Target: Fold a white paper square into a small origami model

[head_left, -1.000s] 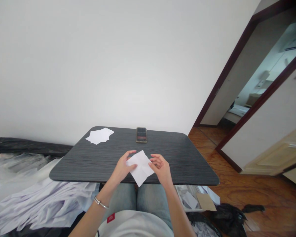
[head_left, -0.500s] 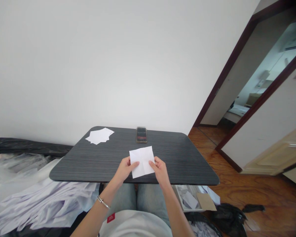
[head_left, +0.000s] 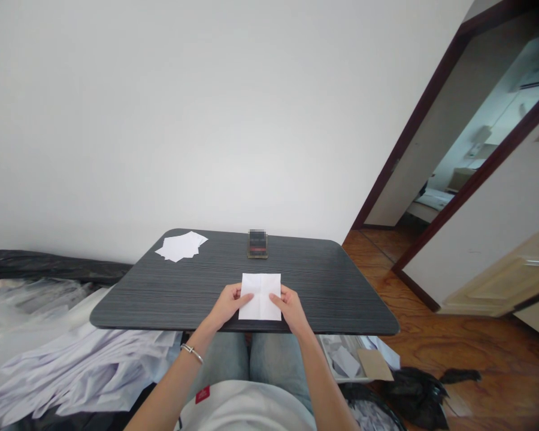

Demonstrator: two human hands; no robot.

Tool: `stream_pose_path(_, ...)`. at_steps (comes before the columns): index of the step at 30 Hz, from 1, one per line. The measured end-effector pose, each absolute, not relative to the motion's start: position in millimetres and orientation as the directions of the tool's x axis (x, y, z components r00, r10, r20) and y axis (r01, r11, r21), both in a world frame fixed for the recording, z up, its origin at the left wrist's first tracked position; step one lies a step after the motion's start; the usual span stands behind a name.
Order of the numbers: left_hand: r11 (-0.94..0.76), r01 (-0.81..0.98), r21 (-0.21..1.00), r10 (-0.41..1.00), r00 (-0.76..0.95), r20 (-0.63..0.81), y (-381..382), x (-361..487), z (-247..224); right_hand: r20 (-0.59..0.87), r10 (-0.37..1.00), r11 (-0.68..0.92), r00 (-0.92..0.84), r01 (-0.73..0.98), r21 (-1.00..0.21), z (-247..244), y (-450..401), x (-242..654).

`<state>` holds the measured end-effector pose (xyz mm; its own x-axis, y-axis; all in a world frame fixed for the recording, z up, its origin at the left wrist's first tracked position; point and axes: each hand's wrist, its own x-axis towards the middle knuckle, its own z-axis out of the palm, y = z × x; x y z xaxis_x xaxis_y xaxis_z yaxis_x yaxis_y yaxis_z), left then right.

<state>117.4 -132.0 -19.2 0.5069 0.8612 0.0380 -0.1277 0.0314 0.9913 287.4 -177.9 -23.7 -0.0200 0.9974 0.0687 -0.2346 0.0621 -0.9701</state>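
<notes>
Low beside the table (head_left: pixel 179 293): box (head_left: pixel 351 379) holding papers (head_left: pixel 347 363) | hands (head_left: pixel 226 304) (head_left: pixel 293 306): both pinching creased paper square (head_left: pixel 261 297)

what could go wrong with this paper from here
The thin white square has a crease down its middle, and the left hand and right hand pinch opposite sides, so an outward pull could perhaps tear it. The loose paper pile lies unevenly near the far left corner of the table; a bump might shift it.
</notes>
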Motion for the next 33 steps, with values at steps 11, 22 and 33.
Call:
stream_pose_path(11,-0.018,-0.159,0.987,0.896,0.435,0.087,-136,114,-13,0.118,0.992,0.127,0.051,-0.256,-0.958,-26,-180,290)
stream_pose_path(22,-0.067,-0.285,0.956,0.914,0.367,0.173,-143,111,-2,0.333,0.933,0.353,0.137,-0.159,-0.922,-16,-190,290)
stream_pose_path(33,-0.111,-0.041,0.993,0.886,0.449,0.118,-165,116,42,0.609,0.786,0.597,0.105,0.126,-0.792,11,-207,282)
